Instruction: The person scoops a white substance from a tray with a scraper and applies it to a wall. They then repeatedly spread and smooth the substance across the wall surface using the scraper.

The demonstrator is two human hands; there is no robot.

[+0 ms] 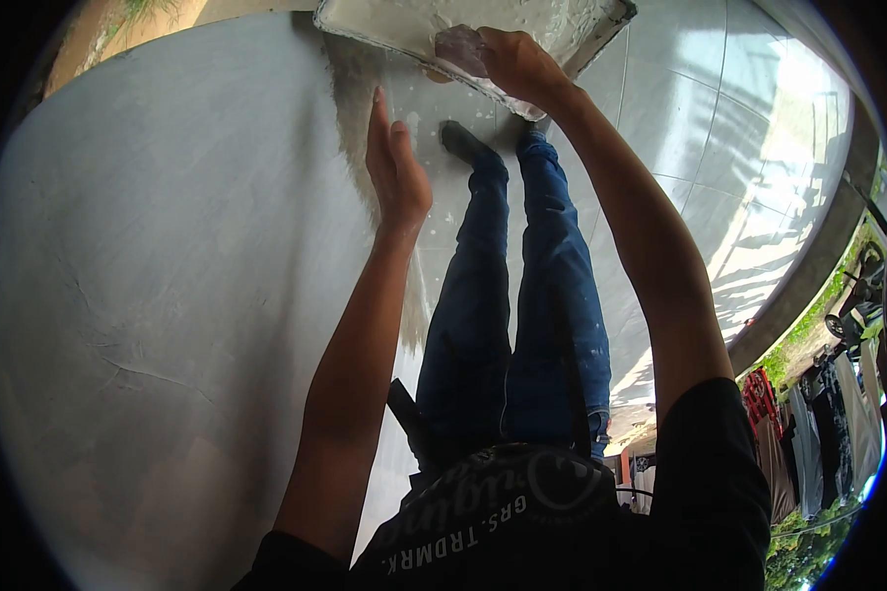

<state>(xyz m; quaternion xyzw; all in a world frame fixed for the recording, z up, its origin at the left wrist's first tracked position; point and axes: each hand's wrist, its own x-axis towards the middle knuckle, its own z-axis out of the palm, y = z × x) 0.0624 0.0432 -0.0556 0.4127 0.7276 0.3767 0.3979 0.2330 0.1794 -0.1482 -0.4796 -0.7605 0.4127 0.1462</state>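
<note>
My right hand (524,67) is closed around a flat, pinkish-brown scraper (460,51) smeared with pale paste. It is held over the near edge of a shallow tray (394,47), whose inside is coated with wet white plaster (552,22). My left hand (398,177) is raised beside the grey wall (168,256), fingers stretched out and straight, with nothing in it. The tray's far side is cut off by the top of the view.
Below the tray lies a tiled floor (665,108) with pale spatters, where my feet (468,146) stand close to the wall's base. On the right, past a ledge (808,295), clothes (828,424) hang outdoors near a parked motorbike (848,310).
</note>
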